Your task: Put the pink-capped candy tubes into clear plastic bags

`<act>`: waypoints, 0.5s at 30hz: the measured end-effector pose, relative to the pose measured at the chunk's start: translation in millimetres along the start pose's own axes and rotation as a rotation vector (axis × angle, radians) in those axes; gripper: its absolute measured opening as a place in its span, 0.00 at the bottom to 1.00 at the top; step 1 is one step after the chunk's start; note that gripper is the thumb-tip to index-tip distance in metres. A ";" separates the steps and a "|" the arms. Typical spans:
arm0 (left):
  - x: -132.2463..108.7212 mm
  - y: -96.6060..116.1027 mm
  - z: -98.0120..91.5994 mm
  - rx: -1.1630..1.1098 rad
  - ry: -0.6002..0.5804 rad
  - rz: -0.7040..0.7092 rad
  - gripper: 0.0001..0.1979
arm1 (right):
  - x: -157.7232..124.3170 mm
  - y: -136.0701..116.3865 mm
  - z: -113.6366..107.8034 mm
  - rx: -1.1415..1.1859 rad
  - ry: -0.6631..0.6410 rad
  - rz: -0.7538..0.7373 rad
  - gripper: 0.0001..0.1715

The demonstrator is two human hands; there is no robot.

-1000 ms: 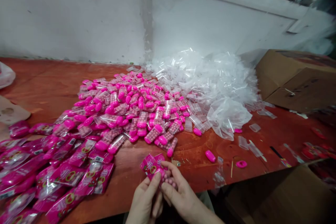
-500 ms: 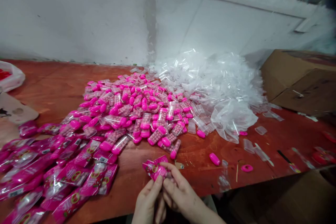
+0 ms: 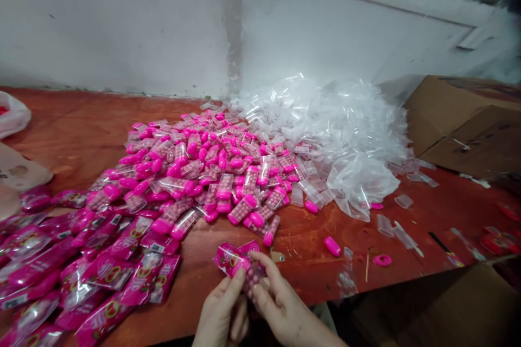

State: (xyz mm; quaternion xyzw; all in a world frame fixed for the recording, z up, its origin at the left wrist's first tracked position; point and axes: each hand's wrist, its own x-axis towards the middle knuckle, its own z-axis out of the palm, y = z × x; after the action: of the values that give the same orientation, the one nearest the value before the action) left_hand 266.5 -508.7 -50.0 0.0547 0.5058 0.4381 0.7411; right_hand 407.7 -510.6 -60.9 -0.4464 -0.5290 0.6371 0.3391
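Both my hands meet at the bottom middle over the near edge of the red-brown table (image 3: 73,135). My left hand (image 3: 222,314) and my right hand (image 3: 280,309) pinch a pink printed packet (image 3: 234,260) with a clear candy case (image 3: 253,276) of pink balls partly inside it. Just beyond lies a heap of pink-capped candy cases (image 3: 211,168). Filled pink packets (image 3: 81,271) are piled to the left. A mound of clear empty bags (image 3: 325,124) sits behind on the right.
A cardboard box (image 3: 464,124) stands at the right, another box (image 3: 439,309) at the bottom right below the table edge. Loose pink caps (image 3: 332,245), a pink ring (image 3: 382,260) and clear scraps lie on the table. A white wall runs behind. A white bag (image 3: 12,114) is far left.
My hands have kept working the case and packet in place; the left thumb has slid up along the packet. The view shifted slightly.
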 end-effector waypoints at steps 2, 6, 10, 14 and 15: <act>-1.4 3.8 0.3 -0.046 -0.007 -0.002 0.28 | 4.0 -4.0 0.1 0.175 -0.088 0.061 0.39; 1.6 0.8 2.3 -0.032 -0.069 -0.010 0.27 | 8.2 -4.7 -4.1 0.461 -0.172 0.229 0.47; 7.2 -12.3 2.5 0.005 -0.039 0.021 0.29 | 3.8 -1.1 -8.6 0.164 -0.061 0.075 0.40; 9.7 -23.2 -4.1 0.038 -0.065 0.014 0.29 | 4.3 -3.4 -4.8 0.135 -0.002 0.057 0.39; 9.7 -24.3 -5.7 0.045 -0.072 0.016 0.30 | 5.8 -4.0 -2.6 0.213 -0.027 0.108 0.41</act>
State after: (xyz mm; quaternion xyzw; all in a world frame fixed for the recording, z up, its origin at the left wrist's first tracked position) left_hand 277.4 -518.8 -72.2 0.0912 0.4880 0.4304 0.7539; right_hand 407.8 -503.6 -58.3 -0.4272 -0.4379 0.7130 0.3425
